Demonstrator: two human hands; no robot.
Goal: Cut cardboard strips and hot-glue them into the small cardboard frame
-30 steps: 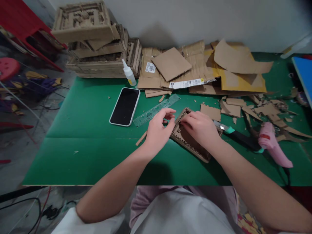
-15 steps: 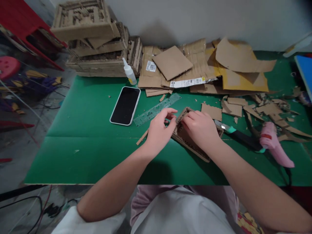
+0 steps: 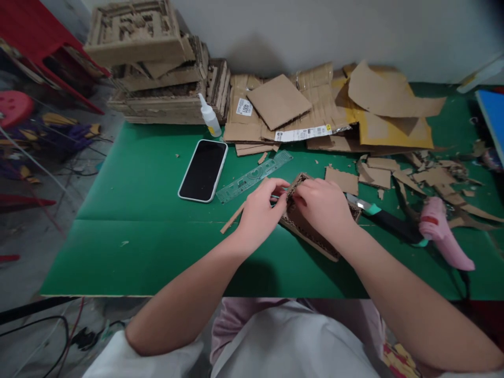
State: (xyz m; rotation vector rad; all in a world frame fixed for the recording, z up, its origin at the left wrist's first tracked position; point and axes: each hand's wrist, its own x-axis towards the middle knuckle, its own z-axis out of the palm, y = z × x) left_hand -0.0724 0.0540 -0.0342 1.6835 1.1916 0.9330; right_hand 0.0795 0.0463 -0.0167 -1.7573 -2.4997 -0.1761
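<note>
A small, shallow cardboard box (image 3: 309, 240) with corrugated edges and an open top sits tilted across the table in front of me. My left hand (image 3: 262, 210) is curled at its left end, thumb and fingertips closed on the end wall from outside. My right hand (image 3: 325, 205) reaches over the box, its fingers bent in a pinch on the inner side of that same wall; the fingertips are partly hidden. A thin cardboard strip (image 3: 232, 219) lies beside my left hand. Behind that hand rests a clear ruler (image 3: 252, 177).
A utility knife (image 3: 394, 223) and a pink glue gun (image 3: 444, 233) lie to the right, near cardboard scraps (image 3: 437, 178). A phone (image 3: 203, 170) and a glue bottle (image 3: 210, 116) are at left. Stacked cardboard frames (image 3: 153, 79) and cardboard sheets (image 3: 279, 102) line the back.
My left hand has moved slightly right, its fingertips closing onto the box's end wall. My right hand has barely shifted, and the box stays in place.
</note>
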